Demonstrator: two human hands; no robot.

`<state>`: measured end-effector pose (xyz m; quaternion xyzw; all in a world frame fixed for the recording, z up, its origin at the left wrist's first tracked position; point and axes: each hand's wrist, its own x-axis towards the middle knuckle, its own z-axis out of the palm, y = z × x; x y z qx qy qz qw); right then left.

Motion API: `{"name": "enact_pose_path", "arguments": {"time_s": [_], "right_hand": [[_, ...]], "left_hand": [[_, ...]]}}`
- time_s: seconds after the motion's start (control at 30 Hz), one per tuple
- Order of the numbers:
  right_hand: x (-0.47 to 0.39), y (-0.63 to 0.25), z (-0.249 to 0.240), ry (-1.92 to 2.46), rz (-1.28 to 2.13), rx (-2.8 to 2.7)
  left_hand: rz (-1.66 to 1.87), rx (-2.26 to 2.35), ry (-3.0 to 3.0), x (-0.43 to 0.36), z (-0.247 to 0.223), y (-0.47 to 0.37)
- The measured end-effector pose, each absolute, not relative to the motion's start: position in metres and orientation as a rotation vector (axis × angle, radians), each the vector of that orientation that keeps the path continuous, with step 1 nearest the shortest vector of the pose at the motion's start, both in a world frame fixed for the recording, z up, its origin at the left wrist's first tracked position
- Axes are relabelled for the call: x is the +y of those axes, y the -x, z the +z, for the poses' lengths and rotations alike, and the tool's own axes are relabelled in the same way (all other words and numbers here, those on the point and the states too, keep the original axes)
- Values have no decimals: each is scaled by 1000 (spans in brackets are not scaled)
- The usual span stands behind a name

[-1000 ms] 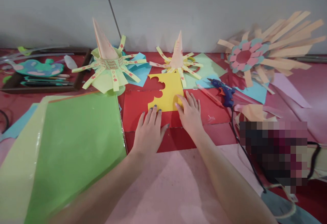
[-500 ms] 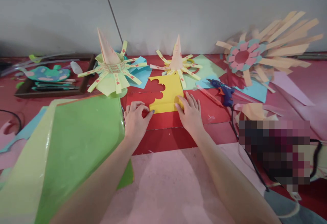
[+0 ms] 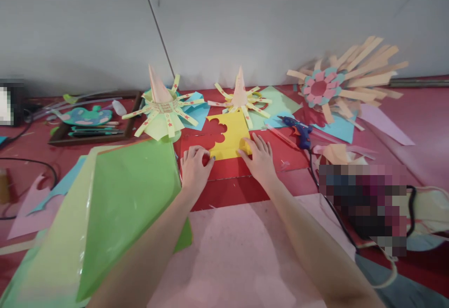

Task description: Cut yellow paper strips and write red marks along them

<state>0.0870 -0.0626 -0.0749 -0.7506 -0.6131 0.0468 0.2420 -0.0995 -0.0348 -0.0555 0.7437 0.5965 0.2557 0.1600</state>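
A yellow sheet of paper (image 3: 234,132) with a scalloped cut-out along its left side lies on a red board (image 3: 228,170). Its near edge looks folded over. My left hand (image 3: 195,166) pinches the near left corner between thumb and fingertips. At the near right corner, my right hand (image 3: 258,158) has its thumb and index finger on the paper, the other fingers extended over the board. Just beyond the yellow paper stands a paper cone with star-printed strips (image 3: 240,93). To the right of the right hand lies a blue glue gun (image 3: 298,131).
A green sheet pack (image 3: 133,200) lies at left. Behind it are a dark tray (image 3: 80,138) of tools and another cone with strips (image 3: 159,93). A fringed paper flower (image 3: 321,88) rests at back right; a black cord (image 3: 313,170) runs down the right side.
The view has shifted slightly left and up, so things sit a little lower in it. Both hands stay at the near edge of the yellow paper.
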Motion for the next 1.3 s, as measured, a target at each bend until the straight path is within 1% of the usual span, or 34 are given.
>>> {"name": "enact_pose_path", "arguments": {"time_s": [0.27, 0.4, 0.47, 0.57, 0.63, 0.83, 0.93, 1.0, 1.03, 1.2, 1.3], "right_hand": [[-61, -86, -76, 2007, 133, -1618], [-57, -88, -75, 1881, 191, -1571], [-57, -89, -72, 1790, 204, -1504], [-59, -88, -64, 1771, 241, -1281], [-63, -86, -59, 1772, 397, -1195], [-66, -74, -47, 1553, 1149, -1446], [-55, -71, -40, 1423, 1558, -1383], [-47, -68, -39, 1421, 1661, -1287], [-44, -65, -40, 1421, 1667, -1227], [-42, -48, -58, 1396, 1348, -981], [-46, -45, -64, 1346, 1267, -916]], "left_hand": [[841, 1487, -2056, -28, -60, 101], [953, 1403, -1930, -28, -60, 100], [1019, 1378, -1838, -28, -60, 100], [1091, 1345, -1693, -26, -61, 100], [1122, 1328, -1600, -23, -63, 101], [1195, 1275, -1375, -9, -74, 103], [1202, 1248, -1309, -5, -77, 105], [1199, 1225, -1289, -5, -76, 106], [1193, 1212, -1287, -6, -74, 106], [1157, 1136, -1316, -12, -67, 105], [1166, 1127, -1327, -14, -65, 104]]}}
